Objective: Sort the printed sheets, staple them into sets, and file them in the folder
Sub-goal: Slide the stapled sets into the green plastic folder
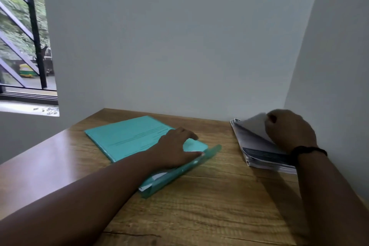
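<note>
The left hand (175, 146) lies flat, fingers straight, on the green folder (127, 138) mid-table. The right hand (289, 128) pinches a lifted sheet (253, 126) from the stack (263, 156) by the wall. Pulling too fast could crease it or drag several sheets along.

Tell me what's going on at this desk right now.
A person is working through paperwork on a wooden desk. The left hand rests flat on a teal folder, keeping it in place. The right hand pinches the top sheet of a stack of printed sheets by the wall, lifting it.
</note>
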A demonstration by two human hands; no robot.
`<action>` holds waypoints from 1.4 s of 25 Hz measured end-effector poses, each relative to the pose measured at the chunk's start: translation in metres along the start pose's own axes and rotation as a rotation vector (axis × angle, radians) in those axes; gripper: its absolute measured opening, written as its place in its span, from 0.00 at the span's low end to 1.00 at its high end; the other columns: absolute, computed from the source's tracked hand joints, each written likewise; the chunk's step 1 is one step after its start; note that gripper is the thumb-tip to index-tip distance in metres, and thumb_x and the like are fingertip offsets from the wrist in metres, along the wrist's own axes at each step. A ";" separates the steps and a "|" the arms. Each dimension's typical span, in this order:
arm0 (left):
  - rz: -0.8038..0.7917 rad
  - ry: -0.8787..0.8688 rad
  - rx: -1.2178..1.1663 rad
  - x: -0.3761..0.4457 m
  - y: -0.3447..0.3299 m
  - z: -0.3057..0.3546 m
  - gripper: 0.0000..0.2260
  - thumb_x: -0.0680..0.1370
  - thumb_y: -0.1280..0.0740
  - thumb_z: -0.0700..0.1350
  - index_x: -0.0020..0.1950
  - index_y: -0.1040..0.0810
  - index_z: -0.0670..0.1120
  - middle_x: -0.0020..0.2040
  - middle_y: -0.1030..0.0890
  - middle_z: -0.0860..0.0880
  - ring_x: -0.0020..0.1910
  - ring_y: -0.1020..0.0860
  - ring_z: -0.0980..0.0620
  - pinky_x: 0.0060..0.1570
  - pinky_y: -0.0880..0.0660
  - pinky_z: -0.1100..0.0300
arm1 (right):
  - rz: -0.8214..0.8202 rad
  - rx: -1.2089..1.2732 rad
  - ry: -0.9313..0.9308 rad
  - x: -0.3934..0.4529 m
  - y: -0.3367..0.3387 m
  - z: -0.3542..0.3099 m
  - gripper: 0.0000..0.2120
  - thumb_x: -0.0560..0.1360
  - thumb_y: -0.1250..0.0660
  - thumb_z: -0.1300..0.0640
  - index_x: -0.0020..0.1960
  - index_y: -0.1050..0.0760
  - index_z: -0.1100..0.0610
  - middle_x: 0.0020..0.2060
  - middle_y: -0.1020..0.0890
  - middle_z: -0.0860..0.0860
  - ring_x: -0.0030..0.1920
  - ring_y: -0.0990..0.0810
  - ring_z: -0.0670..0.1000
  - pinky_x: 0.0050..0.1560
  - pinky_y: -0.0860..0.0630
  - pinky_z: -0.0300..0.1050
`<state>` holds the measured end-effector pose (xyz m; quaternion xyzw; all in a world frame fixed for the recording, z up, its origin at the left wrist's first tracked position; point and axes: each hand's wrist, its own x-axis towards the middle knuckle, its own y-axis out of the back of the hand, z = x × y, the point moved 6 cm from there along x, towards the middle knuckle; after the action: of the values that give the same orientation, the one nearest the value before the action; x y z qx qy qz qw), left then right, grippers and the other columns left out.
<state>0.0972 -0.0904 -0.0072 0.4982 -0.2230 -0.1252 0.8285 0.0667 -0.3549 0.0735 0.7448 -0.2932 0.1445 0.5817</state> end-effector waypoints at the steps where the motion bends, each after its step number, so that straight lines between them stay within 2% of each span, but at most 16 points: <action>1: -0.030 -0.023 -0.062 -0.004 0.000 0.003 0.25 0.70 0.31 0.66 0.65 0.29 0.60 0.68 0.32 0.57 0.68 0.36 0.56 0.65 0.37 0.55 | 0.129 0.078 0.034 -0.006 0.010 -0.015 0.10 0.78 0.41 0.54 0.47 0.21 0.53 0.49 0.18 0.56 0.48 0.22 0.61 0.42 0.31 0.46; 3: -0.094 -0.043 -0.091 -0.006 -0.003 0.005 0.25 0.67 0.27 0.64 0.61 0.28 0.63 0.65 0.32 0.59 0.64 0.35 0.59 0.61 0.37 0.59 | 0.266 0.181 0.197 -0.024 0.020 -0.060 0.10 0.79 0.42 0.53 0.52 0.22 0.52 0.49 0.18 0.54 0.49 0.21 0.60 0.41 0.31 0.48; 5: -0.053 0.001 -0.215 -0.004 -0.003 0.002 0.19 0.69 0.25 0.57 0.56 0.26 0.58 0.57 0.26 0.58 0.56 0.29 0.63 0.52 0.33 0.68 | 0.190 0.176 0.464 -0.052 0.011 -0.113 0.11 0.79 0.43 0.49 0.56 0.24 0.47 0.50 0.19 0.51 0.50 0.20 0.58 0.43 0.28 0.48; 7: 0.025 0.108 -0.432 -0.004 0.009 -0.011 0.08 0.76 0.31 0.39 0.42 0.27 0.50 0.41 0.25 0.55 0.39 0.26 0.65 0.35 0.33 0.76 | 0.034 0.107 0.696 -0.085 -0.017 -0.156 0.13 0.77 0.43 0.46 0.60 0.27 0.43 0.53 0.20 0.47 0.50 0.19 0.55 0.42 0.27 0.47; 9: 0.038 0.287 -0.711 -0.006 0.015 -0.031 0.17 0.80 0.42 0.31 0.40 0.33 0.53 0.38 0.29 0.56 0.36 0.30 0.63 0.32 0.31 0.77 | -0.005 -0.013 0.851 -0.111 -0.039 -0.179 0.17 0.75 0.39 0.48 0.64 0.29 0.43 0.53 0.20 0.46 0.45 0.18 0.53 0.35 0.29 0.44; 12: 0.141 0.374 -1.027 -0.010 0.029 -0.043 0.10 0.80 0.40 0.37 0.41 0.22 0.43 0.36 0.19 0.44 0.33 0.22 0.50 0.30 0.25 0.63 | 0.015 0.022 0.856 -0.117 -0.044 -0.180 0.15 0.70 0.35 0.51 0.57 0.23 0.44 0.42 0.18 0.44 0.34 0.18 0.52 0.27 0.35 0.40; 15: 0.009 0.410 -1.128 -0.008 0.025 -0.041 0.10 0.80 0.38 0.43 0.48 0.20 0.39 0.44 0.16 0.39 0.33 0.18 0.46 0.32 0.22 0.58 | -0.114 0.039 0.915 -0.120 -0.048 -0.182 0.11 0.77 0.39 0.48 0.57 0.23 0.43 0.45 0.17 0.46 0.41 0.18 0.51 0.34 0.33 0.40; 16: -0.022 0.398 -1.042 -0.005 0.025 -0.042 0.06 0.80 0.37 0.39 0.52 0.21 0.41 0.47 0.16 0.39 0.36 0.17 0.46 0.35 0.21 0.56 | -0.259 0.079 0.909 -0.121 -0.054 -0.182 0.12 0.78 0.41 0.44 0.58 0.23 0.44 0.48 0.17 0.47 0.45 0.19 0.51 0.38 0.29 0.42; 19: 0.011 0.393 -0.876 -0.004 0.031 -0.052 0.14 0.78 0.38 0.31 0.58 0.24 0.47 0.53 0.17 0.40 0.45 0.17 0.44 0.40 0.20 0.54 | -0.567 0.317 0.747 -0.115 -0.060 -0.177 0.15 0.75 0.37 0.39 0.53 0.19 0.46 0.47 0.16 0.45 0.45 0.19 0.44 0.49 0.24 0.44; 21: 0.026 0.348 -0.825 -0.004 0.040 -0.056 0.17 0.78 0.38 0.31 0.60 0.23 0.48 0.53 0.17 0.39 0.44 0.18 0.44 0.42 0.21 0.54 | -0.469 0.531 0.543 -0.077 -0.050 -0.159 0.09 0.74 0.31 0.46 0.50 0.18 0.47 0.47 0.16 0.43 0.46 0.19 0.42 0.52 0.25 0.42; 22: 0.025 0.317 -0.797 -0.004 0.044 -0.058 0.17 0.78 0.39 0.31 0.61 0.23 0.49 0.53 0.17 0.39 0.44 0.19 0.44 0.44 0.22 0.54 | -0.344 0.514 0.471 -0.052 -0.042 -0.144 0.10 0.74 0.30 0.49 0.54 0.19 0.48 0.52 0.17 0.44 0.51 0.20 0.45 0.57 0.27 0.41; 25: 0.059 0.182 -0.586 -0.004 0.060 -0.061 0.17 0.79 0.38 0.33 0.62 0.22 0.49 0.52 0.16 0.44 0.49 0.18 0.47 0.55 0.24 0.52 | -0.101 0.254 0.292 0.014 -0.019 -0.091 0.34 0.71 0.27 0.50 0.73 0.37 0.50 0.70 0.31 0.53 0.70 0.34 0.53 0.69 0.38 0.48; 28: 0.198 0.085 -0.333 -0.002 0.081 -0.062 0.16 0.80 0.37 0.37 0.61 0.23 0.56 0.55 0.18 0.54 0.54 0.21 0.56 0.60 0.27 0.57 | -0.263 0.448 0.090 0.032 -0.035 -0.046 0.48 0.67 0.23 0.49 0.77 0.49 0.47 0.73 0.35 0.56 0.70 0.33 0.56 0.69 0.35 0.54; 30: 0.264 0.057 -0.262 -0.002 0.089 -0.062 0.16 0.80 0.38 0.38 0.63 0.23 0.53 0.59 0.20 0.55 0.57 0.23 0.56 0.60 0.29 0.59 | -0.440 0.580 0.003 0.021 -0.053 -0.036 0.44 0.64 0.22 0.49 0.74 0.41 0.47 0.61 0.23 0.58 0.57 0.21 0.58 0.61 0.25 0.58; 32: 0.333 0.055 -0.197 -0.001 0.093 -0.065 0.15 0.80 0.38 0.38 0.64 0.22 0.51 0.58 0.20 0.54 0.56 0.23 0.55 0.53 0.30 0.64 | -0.570 0.639 -0.024 0.011 -0.058 -0.037 0.29 0.63 0.23 0.50 0.62 0.26 0.52 0.47 0.16 0.58 0.45 0.15 0.59 0.51 0.20 0.61; 35: 0.482 0.050 -0.154 -0.005 0.098 -0.071 0.15 0.79 0.37 0.36 0.62 0.21 0.49 0.56 0.19 0.53 0.55 0.22 0.55 0.52 0.31 0.65 | -0.686 0.836 -0.046 0.004 -0.052 -0.048 0.14 0.70 0.27 0.57 0.55 0.21 0.58 0.45 0.14 0.58 0.42 0.15 0.59 0.45 0.18 0.56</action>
<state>0.1269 0.0127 0.0491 0.3688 -0.3046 0.0718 0.8752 0.1074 -0.3020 0.0482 0.9687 0.0367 0.0345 0.2429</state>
